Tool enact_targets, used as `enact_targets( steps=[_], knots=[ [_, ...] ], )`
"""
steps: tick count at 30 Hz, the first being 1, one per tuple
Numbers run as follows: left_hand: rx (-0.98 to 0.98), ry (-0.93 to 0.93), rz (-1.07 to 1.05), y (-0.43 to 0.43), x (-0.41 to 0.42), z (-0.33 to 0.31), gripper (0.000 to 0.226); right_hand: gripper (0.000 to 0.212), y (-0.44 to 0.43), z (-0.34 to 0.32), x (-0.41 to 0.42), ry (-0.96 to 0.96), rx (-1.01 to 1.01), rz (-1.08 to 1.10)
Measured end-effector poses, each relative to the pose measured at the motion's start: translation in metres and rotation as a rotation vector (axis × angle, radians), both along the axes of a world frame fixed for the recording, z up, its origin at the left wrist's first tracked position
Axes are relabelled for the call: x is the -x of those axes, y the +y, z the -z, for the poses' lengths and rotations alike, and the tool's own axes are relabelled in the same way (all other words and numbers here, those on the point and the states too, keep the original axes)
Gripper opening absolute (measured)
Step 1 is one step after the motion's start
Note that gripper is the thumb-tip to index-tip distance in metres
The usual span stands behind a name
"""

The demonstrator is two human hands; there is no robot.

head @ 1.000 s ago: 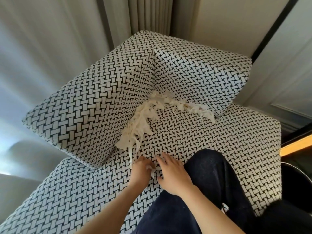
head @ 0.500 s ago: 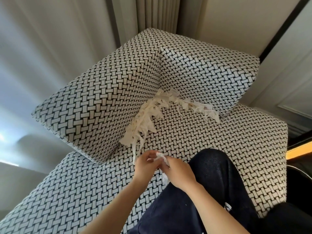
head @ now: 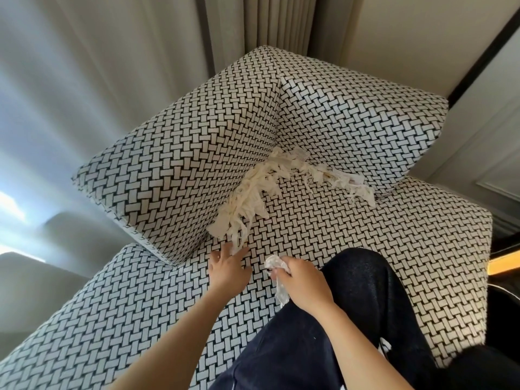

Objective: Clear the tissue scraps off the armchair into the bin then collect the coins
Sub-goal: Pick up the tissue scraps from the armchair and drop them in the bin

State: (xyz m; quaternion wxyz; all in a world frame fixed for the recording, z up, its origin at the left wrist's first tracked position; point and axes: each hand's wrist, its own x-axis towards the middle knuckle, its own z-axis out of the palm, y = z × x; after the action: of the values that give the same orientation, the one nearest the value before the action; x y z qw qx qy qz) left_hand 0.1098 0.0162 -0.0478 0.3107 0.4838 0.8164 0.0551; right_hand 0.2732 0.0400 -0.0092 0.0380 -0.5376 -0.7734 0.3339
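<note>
A long heap of white tissue scraps [head: 253, 192] lies along the crease where the seat meets the back cushions of the black-and-white woven armchair [head: 380, 249]. My left hand [head: 228, 268] reaches forward over the seat, its fingers spread and touching the lowest dangling strips of the heap. Beside it, my right hand [head: 305, 280] grips a small bunch of tissue scraps [head: 277, 266], with one strip hanging below the fist. No coins and no bin are in view.
My knee in dark trousers [head: 365, 291] rests on the seat to the right of my hands. Curtains [head: 253, 23] hang behind the chair. A pale wall panel [head: 478, 136] stands to the right.
My hands have come apart. The left one has moved forward to the heap's lower end, while the right one keeps the picked-up scraps and has drawn slightly right.
</note>
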Motion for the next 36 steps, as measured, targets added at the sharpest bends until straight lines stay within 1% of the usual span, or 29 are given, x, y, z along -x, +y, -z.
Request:
enact_targets(
  steps=[4,7,11,17,20,23,29,33,36],
  knots=[
    [-0.073,0.031,0.003,-0.005,-0.008,0.003,0.058,0.038,-0.001,0.002,-0.001,0.013,-0.006,-0.006],
    [-0.134,0.008,-0.03,-0.009,-0.009,0.003,0.049,0.039,0.0,0.002,-0.001,0.028,-0.009,0.003],
    [-0.213,-0.126,-0.086,-0.019,-0.007,0.005,0.035,0.042,-0.003,-0.007,-0.002,0.042,-0.013,0.009],
    [-0.278,-0.305,-0.129,-0.032,-0.007,-0.006,0.024,0.034,-0.004,-0.008,-0.004,0.112,-0.012,0.038],
    [-0.303,-0.377,-0.131,-0.035,-0.01,-0.013,0.021,0.021,-0.004,-0.006,-0.005,0.225,0.043,0.076],
    [-0.319,-0.435,-0.127,-0.035,-0.015,-0.024,0.019,0.018,-0.001,-0.009,-0.009,0.392,0.12,0.156],
    [-0.35,-0.477,-0.007,-0.021,-0.031,-0.053,0.017,0.021,0.012,-0.027,-0.032,0.661,0.296,0.332],
    [-0.382,-0.403,0.143,-0.005,-0.045,-0.076,0.02,0.024,0.017,-0.042,-0.053,0.746,0.317,0.356],
    [-0.421,-0.357,0.256,0.01,-0.061,-0.094,0.023,0.024,0.02,-0.054,-0.079,0.742,0.286,0.378]
  ],
)
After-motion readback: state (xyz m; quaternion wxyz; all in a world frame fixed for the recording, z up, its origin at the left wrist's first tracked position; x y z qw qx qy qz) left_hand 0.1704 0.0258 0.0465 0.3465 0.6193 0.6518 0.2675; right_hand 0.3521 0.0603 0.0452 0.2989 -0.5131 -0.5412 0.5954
